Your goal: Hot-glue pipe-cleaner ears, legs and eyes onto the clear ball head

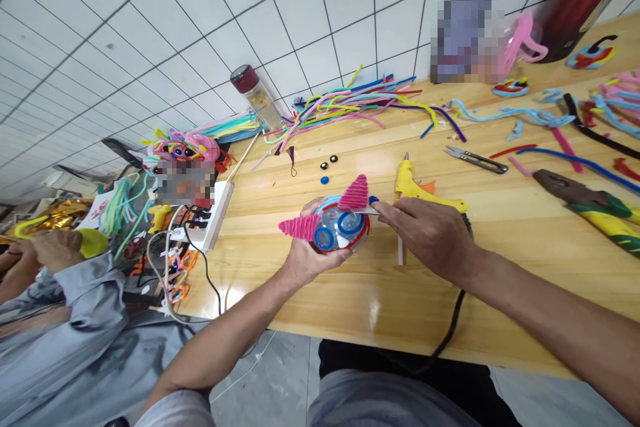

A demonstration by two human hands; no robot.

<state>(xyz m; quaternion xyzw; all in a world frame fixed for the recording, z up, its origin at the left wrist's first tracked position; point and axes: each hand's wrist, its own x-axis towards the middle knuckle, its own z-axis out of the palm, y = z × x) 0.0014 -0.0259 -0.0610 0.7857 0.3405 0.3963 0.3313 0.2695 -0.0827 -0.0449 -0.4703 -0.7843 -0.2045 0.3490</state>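
Note:
My left hand [307, 257] is wrapped round a clear, rounded plastic craft piece [333, 221] with blue rings like eyes, a small white triangle and a red edge. Two pink fuzzy ear shapes [354, 193] stand out from it. At its right edge, my right hand [425, 230] pinches a thin, flat, pale tool [367, 210] whose kind I cannot make out. A small dark blue piece [373, 200] shows beside those fingertips. Behind the right hand lies a yellow glue gun [413, 187], partly hidden by the hand, with a white glue stick [401, 252] nearby.
Black and blue round bits [325, 180] lie beyond the craft piece. Thread snips [477, 159] and pliers [575, 197] are to the right. Coloured pipe cleaners [350, 100] line the wall beside a bottle [257, 97]. A power strip [217, 217] stands left, near a co-worker's sleeve [93, 287].

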